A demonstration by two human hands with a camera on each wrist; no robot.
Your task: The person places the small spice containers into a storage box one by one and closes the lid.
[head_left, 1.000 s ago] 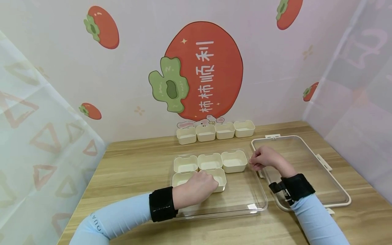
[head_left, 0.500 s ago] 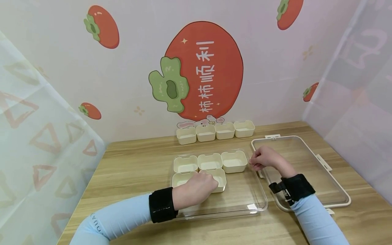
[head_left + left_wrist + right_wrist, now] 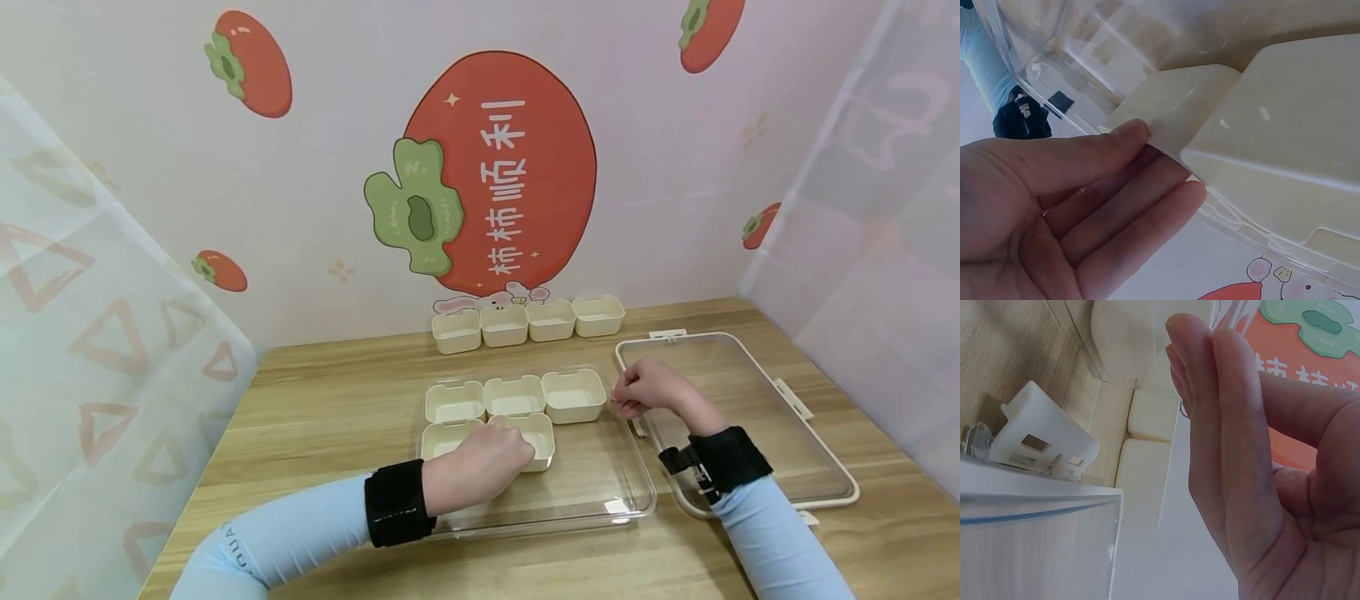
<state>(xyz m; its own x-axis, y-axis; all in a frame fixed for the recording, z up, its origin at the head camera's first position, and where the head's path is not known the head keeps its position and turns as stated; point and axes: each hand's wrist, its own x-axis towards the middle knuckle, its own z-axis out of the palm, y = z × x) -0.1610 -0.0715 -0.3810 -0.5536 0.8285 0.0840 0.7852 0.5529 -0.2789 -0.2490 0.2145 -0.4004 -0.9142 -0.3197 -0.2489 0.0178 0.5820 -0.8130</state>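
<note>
The cup (image 3: 540, 450) is cream and smooth, with rounded corners, and stands upright inside the clear box (image 3: 592, 475), at the right end of a front row of two. The left hand (image 3: 480, 467) covers part of it. Its neighbour (image 3: 446, 438) in the front row is also partly hidden by that hand, and three back cups (image 3: 573, 400) line the box's far side. Four more, the spare cups (image 3: 504, 336), stand in a row beyond the box. To the box's right lies a clear lid (image 3: 750, 408) with pale edging and clips; the right forearm (image 3: 780, 533) crosses it. All rest on a wooden table (image 3: 330, 400).

The left forearm (image 3: 300, 525) reaches over the box's near left corner; that hand's thumb and curled fingers pinch the cup's wall. The right hand (image 3: 651, 390) is bent at the box's right side, thumb and fingertips nearly together, pinching the rim.
</note>
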